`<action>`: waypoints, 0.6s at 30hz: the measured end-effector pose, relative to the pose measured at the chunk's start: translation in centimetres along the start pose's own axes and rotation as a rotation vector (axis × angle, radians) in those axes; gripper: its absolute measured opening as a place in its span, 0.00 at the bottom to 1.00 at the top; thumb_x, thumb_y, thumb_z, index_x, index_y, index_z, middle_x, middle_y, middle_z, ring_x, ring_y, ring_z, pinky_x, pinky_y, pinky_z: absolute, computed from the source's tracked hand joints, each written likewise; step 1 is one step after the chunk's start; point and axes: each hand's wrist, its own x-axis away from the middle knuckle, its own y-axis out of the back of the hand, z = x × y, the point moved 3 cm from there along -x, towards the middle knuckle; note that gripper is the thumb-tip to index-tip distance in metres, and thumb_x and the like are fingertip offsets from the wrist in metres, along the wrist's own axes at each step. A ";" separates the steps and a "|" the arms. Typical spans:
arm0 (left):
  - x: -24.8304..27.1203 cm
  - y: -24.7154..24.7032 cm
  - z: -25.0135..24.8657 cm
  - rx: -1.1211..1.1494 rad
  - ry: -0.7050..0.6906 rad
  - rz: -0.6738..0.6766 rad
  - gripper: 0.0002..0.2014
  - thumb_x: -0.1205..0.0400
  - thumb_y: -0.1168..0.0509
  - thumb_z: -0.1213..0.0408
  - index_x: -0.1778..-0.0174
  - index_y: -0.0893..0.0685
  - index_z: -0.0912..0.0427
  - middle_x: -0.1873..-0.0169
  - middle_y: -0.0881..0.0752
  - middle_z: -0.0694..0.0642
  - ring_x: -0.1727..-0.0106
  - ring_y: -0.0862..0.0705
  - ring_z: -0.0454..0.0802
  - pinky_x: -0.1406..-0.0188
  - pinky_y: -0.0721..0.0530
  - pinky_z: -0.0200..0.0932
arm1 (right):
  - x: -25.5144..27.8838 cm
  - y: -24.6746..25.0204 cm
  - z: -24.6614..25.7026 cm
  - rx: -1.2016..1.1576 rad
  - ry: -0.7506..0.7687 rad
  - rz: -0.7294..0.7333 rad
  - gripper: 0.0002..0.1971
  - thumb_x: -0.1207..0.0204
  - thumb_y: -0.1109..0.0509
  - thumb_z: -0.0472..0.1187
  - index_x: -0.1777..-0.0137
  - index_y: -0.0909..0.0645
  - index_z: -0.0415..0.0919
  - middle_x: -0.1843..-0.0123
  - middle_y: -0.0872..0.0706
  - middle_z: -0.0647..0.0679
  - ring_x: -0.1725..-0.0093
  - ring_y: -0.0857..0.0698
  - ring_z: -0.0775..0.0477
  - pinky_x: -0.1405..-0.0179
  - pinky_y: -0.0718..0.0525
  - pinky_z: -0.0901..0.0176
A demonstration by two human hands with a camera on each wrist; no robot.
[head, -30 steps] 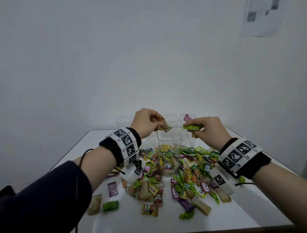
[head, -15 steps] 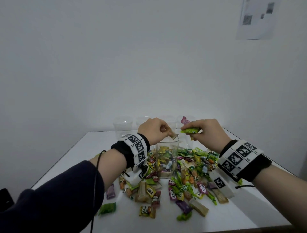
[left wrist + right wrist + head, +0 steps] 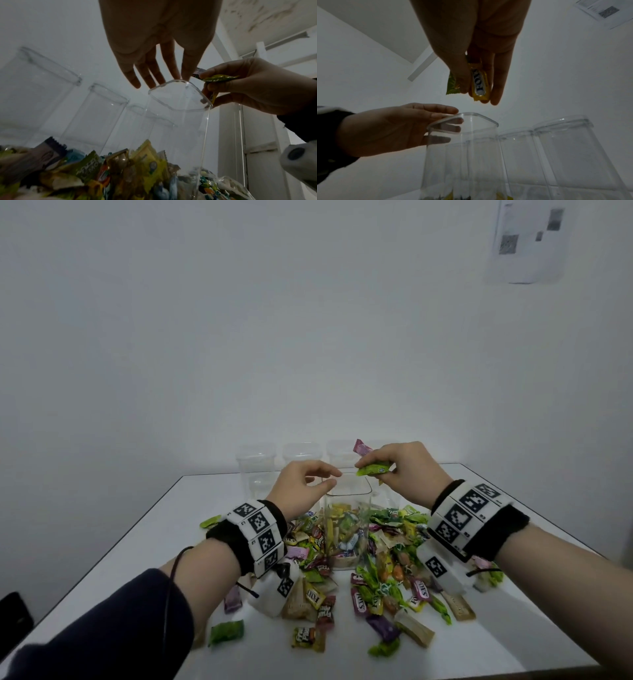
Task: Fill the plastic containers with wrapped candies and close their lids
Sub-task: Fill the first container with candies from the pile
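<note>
**Candies over the jar**

Head: left hand (image 3: 301,484) spread, empty, at jar (image 3: 347,529) rim's 9 o'clock; right hand (image 3: 404,474) at 2 o'clock, grip clamped on green candy (image 3: 373,469). Pile (image 3: 387,573) around jar on surface (image 3: 144,549).

Left wrist: fingers (image 3: 154,73) straight above rim.

Right wrist: yellow candy (image 3: 480,83) pinched too.

Your left hand (image 3: 159,40) hangs over the tall clear plastic container (image 3: 180,121), fingers (image 3: 150,75) straight and spread, holding nothing — their tips sit just above its open rounded-square rim. Your right hand (image 3: 254,86) pinches a green-yellow wrapped candy (image 3: 217,78) beside that rim. Colourful wrapped candies (image 3: 130,169) are piled around the base — more clear lidless containers (image 3: 92,119) stand behind.
</note>
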 end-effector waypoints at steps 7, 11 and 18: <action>0.9 -1.5 2.3 0.132 0.254 0.091 0.51 0.36 0.20 0.51 0.19 0.38 0.55 0.26 0.28 0.54 0.26 0.28 0.49 0.28 0.26 0.48 | -1.8 -2.0 0.6 0.172 0.021 0.192 0.15 0.23 0.34 0.28 0.43 0.13 0.44 0.45 0.14 0.44 0.44 0.17 0.46 0.54 0.34 0.74; 1.1 -2.5 2.9 0.221 0.287 0.055 0.47 0.32 0.20 0.62 0.19 0.38 0.57 0.26 0.27 0.59 0.27 0.26 0.51 0.29 0.24 0.49 | -2.6 -3.2 0.8 0.275 -0.002 0.325 0.22 0.26 0.39 0.21 0.44 0.13 0.44 0.41 0.20 0.44 0.44 0.19 0.45 0.50 0.27 0.68; 1.3 -3.1 3.5 0.251 0.293 0.025 0.44 0.28 0.23 0.63 0.18 0.40 0.55 0.25 0.28 0.58 0.25 0.28 0.51 0.27 0.26 0.50 | -3.6 -4.1 1.3 0.216 -0.062 0.277 0.19 0.22 0.38 0.30 0.35 0.18 0.45 0.42 0.19 0.42 0.42 0.20 0.44 0.49 0.29 0.66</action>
